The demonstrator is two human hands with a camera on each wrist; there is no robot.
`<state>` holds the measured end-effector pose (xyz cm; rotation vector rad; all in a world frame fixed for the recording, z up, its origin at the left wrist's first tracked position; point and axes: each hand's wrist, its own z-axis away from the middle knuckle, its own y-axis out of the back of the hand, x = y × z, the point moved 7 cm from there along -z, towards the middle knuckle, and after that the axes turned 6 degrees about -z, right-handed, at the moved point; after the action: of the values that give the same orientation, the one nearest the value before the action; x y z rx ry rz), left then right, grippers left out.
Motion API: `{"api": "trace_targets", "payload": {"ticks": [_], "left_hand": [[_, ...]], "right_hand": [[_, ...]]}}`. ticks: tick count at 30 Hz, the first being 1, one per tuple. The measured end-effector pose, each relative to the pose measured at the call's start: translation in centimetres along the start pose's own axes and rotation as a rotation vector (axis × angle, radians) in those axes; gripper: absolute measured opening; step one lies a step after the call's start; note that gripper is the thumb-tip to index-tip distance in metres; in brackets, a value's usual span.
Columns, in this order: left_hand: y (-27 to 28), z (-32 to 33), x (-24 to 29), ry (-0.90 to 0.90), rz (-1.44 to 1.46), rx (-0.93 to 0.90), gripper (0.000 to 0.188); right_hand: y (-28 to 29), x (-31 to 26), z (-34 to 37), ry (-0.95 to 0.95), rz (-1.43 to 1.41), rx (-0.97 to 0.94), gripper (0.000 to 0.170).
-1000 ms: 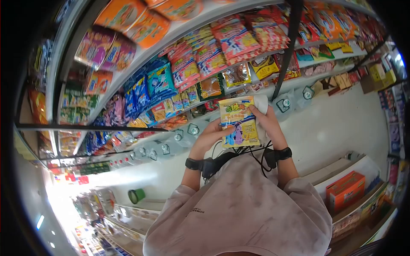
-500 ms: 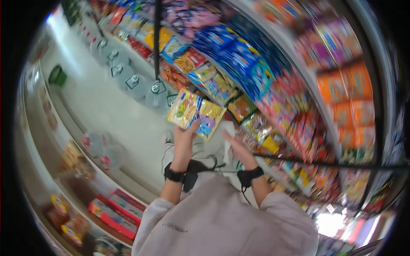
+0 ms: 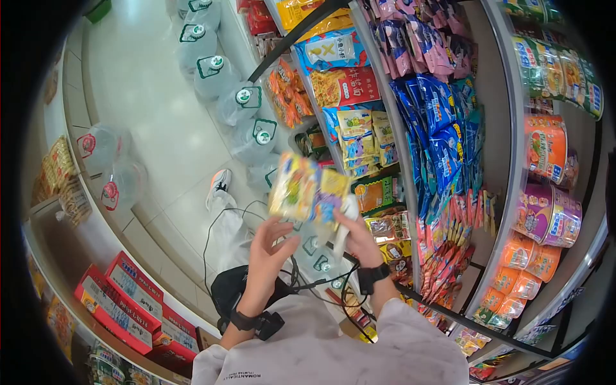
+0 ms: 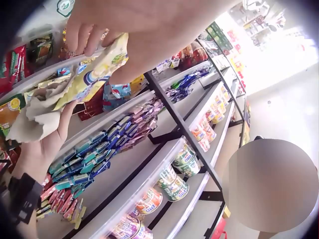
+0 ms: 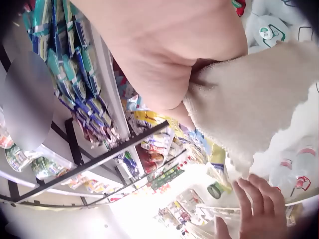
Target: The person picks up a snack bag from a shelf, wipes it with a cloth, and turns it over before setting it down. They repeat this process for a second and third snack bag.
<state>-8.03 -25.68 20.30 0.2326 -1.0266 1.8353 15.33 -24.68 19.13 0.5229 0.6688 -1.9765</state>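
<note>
The right hand [image 3: 362,242] has its fingers closed on one end of a yellow packet [image 3: 307,187] and on a pale cloth [image 5: 249,94]. The left hand [image 3: 273,249] is loosely open, fingers slightly bent, just beside the packet's near edge; whether a fingertip touches it I cannot tell. The packet is held up in front of the person, between the bottles and the shelf, its print blurred. The cloth hangs from the right hand by the packet's end.

Each wrist wears a black band [image 3: 373,277], and a dark cable [image 3: 206,247] loops near the hands. Beyond the packet, similar yellow packs [image 3: 357,133] lie on the low shelf, beside a red noodle pack [image 3: 345,86]. The next shelf up carries blue packs [image 3: 441,109] between pink ones [image 3: 428,43] and a red row [image 3: 441,253]; above that stand orange and purple tubs [image 3: 538,212]. A line of clear bottles [image 3: 239,106] runs along the floor [image 3: 163,122] by the shelf. Across the aisle lie red boxes [image 3: 120,307].
</note>
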Motion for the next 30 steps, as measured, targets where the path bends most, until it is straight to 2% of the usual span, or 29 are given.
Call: {"api": "trace_targets", "payload": {"ticks": [5,9,12,15,20,23,24,27,30], "left_hand": [[-0.2,-0.9,0.1,0.012,-0.012,-0.062,0.046],[-0.7,-0.9,1.1,0.017,-0.045,-0.061,0.036],[-0.8,-1.5,1.3,0.017,-0.076,-0.075,0.033],[-1.1,-1.8,1.5,0.014,-0.097,-0.084,0.031],[-1.1,-2.4,1.8,0.028,-0.136,-0.090,0.026],[-0.7,-2.8,2.0,0.041,-0.124,-0.075,0.024],[-0.6,-3.0,2.0,0.043,-0.117,-0.071,0.024],[-0.6,-3.6,2.2,0.051,-0.109,-0.066,0.024],[-1.0,-4.0,2.6,0.051,-0.127,-0.067,0.024]], "right_hand": [[7.4,-3.2,-4.6,0.151,-0.262,0.137,0.040],[13.4,-4.7,-7.1,0.259,-0.382,0.203,0.036],[14.5,-5.8,-7.6,0.336,-0.439,0.250,0.035],[14.9,-6.9,-7.5,0.406,-0.432,0.254,0.038],[17.9,-7.9,-11.1,0.409,-0.566,0.206,0.035],[22.2,-8.4,-13.4,0.464,-0.592,0.139,0.031],[24.2,-8.6,-14.5,0.528,-0.616,0.203,0.028],[24.2,-8.9,-14.5,0.553,-0.677,0.316,0.026],[21.4,-8.6,-12.9,0.458,-0.555,0.349,0.025]]}}
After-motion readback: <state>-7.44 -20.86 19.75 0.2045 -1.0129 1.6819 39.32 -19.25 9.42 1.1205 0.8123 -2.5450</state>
